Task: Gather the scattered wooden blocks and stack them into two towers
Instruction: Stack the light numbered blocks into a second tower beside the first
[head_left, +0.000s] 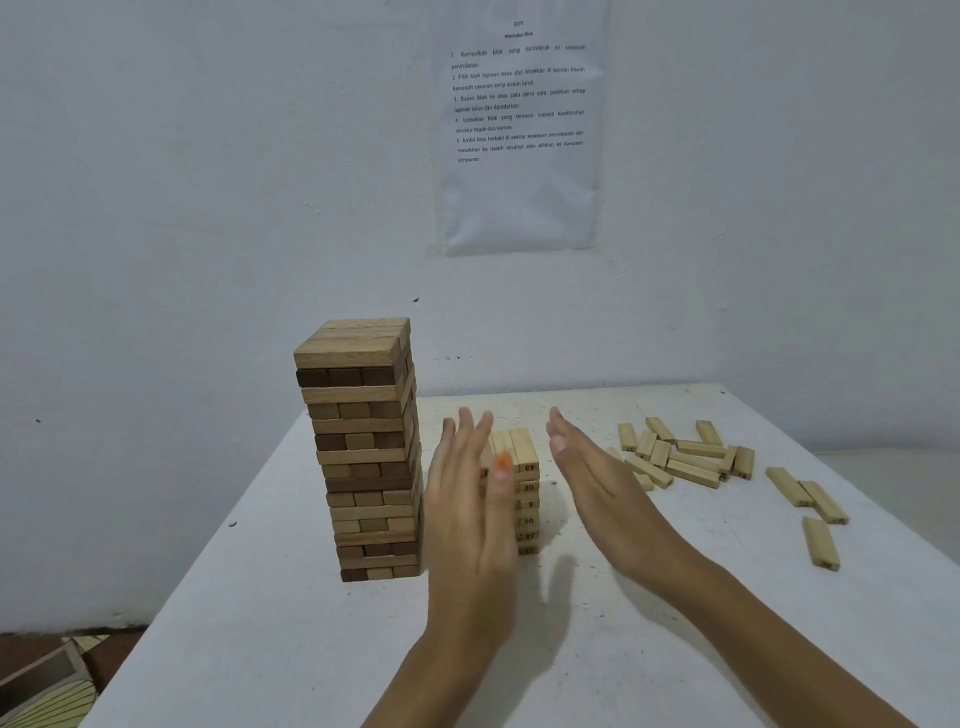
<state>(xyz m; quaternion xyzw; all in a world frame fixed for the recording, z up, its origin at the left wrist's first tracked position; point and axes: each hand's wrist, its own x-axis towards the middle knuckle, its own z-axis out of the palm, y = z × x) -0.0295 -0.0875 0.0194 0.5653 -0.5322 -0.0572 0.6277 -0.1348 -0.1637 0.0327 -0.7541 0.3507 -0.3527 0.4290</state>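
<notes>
Camera: one wide-angle view, worn on the person's head.
Position: close in, above the near edge of the desk (249, 623).
Facing: forward and slightly down, toward the wall (156, 208) behind the desk.
Framing: wall fills the upper half, desk the lower; tall block tower (363, 447) just left of centre; floor (47, 680) in the lower-left corner.

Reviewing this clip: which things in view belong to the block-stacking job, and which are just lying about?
Part of the job:
- tall tower
- short numbered tower
- heap of loose blocks
- three stray blocks
- left hand and right hand, flat and open on either side of the short numbered tower

Just there:
- printed sheet on the wall
- white table
- patterned item on the floor
</notes>
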